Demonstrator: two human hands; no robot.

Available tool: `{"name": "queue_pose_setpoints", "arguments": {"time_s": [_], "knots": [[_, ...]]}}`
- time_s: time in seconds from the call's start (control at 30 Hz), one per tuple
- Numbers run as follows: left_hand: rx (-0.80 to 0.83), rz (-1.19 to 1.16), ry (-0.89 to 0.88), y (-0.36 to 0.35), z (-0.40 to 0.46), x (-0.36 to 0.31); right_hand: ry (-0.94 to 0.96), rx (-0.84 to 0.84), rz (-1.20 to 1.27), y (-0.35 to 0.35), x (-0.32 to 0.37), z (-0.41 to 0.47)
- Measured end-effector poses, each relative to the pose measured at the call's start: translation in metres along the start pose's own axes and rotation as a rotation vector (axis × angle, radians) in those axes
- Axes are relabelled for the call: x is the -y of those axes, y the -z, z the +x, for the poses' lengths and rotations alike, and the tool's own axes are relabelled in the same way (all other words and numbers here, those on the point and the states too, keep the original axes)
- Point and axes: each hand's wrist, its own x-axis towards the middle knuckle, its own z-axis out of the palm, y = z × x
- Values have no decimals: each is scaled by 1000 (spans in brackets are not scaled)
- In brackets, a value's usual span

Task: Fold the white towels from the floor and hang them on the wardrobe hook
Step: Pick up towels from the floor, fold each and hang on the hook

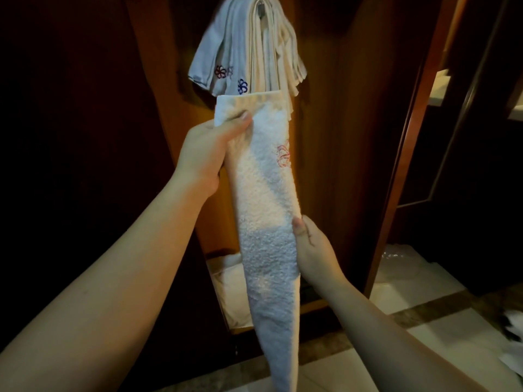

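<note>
A white towel (pixel 266 210), folded into a long narrow strip with a red embroidered flower, hangs in front of the open wardrobe. My left hand (pixel 209 151) pinches its upper left corner, thumb on the front. My right hand (pixel 311 247) grips its right edge lower down, thumb on the front. Just above the strip's top edge, several folded white towels (pixel 254 49) with red and blue flowers hang from a metal hook (pixel 261 7) at the top of the wardrobe.
Dark wooden wardrobe panels (pixel 353 137) stand around the hook. A white folded item (pixel 230 290) lies on the wardrobe's bottom shelf. White cloth (pixel 512 332) lies on the tiled floor at the far right. An open door (pixel 441 123) stands at the right.
</note>
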Motion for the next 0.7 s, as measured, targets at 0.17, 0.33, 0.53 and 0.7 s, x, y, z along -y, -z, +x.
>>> {"name": "queue_pose_setpoints", "arguments": {"time_s": [0.17, 0.33, 0.53, 0.7], "knots": [[-25, -123, 36, 2, 5, -1, 78, -112, 28, 0, 2, 3], [-56, -258, 112, -3, 9, 1, 58, -147, 37, 7, 4, 9], [54, -305, 196, -4, 18, 1, -314, 392, 88, 27, -16, 10], [82, -291, 260, 0, 27, 4, -321, 413, 137, 29, -19, 9]]}}
